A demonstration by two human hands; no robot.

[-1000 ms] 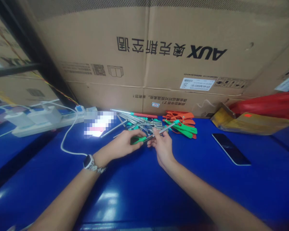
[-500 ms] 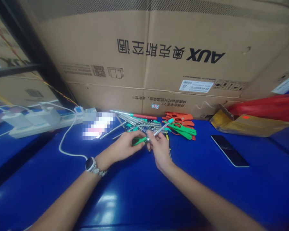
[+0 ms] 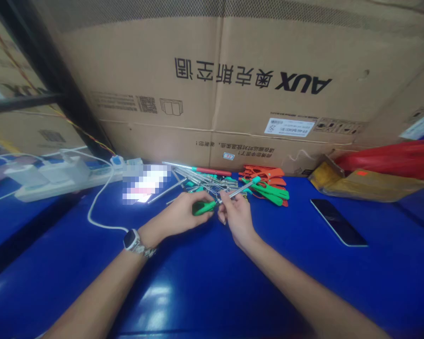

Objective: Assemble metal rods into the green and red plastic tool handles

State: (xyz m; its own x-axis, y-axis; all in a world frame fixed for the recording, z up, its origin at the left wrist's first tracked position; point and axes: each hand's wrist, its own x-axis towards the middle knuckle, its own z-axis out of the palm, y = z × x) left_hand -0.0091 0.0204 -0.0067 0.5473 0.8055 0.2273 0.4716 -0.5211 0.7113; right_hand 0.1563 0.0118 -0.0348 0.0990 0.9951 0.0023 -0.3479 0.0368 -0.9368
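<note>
Between the thumb and fingers of my left hand [image 3: 183, 214] is a green plastic clip [image 3: 203, 207], its far end partly hidden by the fingers. My right hand [image 3: 238, 216] pinches a thin silver metal rod with a teal end [image 3: 245, 186], slanted up to the right. The rod's lower end meets the tip of the clip; whether they are joined is too small to tell. Just beyond the hands lies a pile of metal rods [image 3: 201, 176] with teal parts. Green clips [image 3: 272, 194] rest beside it, with orange clips [image 3: 265, 174] behind.
A dark-screened phone [image 3: 337, 223] lies on the blue table [image 3: 212, 292] at the right. Behind it is a yellow-taped open box [image 3: 374, 183] with red plastic. A lit, blurred screen [image 3: 146, 183] and a power strip [image 3: 56, 183] with cables are at left. A large cardboard box [image 3: 233, 108] stands behind.
The rod has tilted slightly flatter in my right hand, which has shifted a little right. The clip stays in my left hand. The view has moved slightly.
</note>
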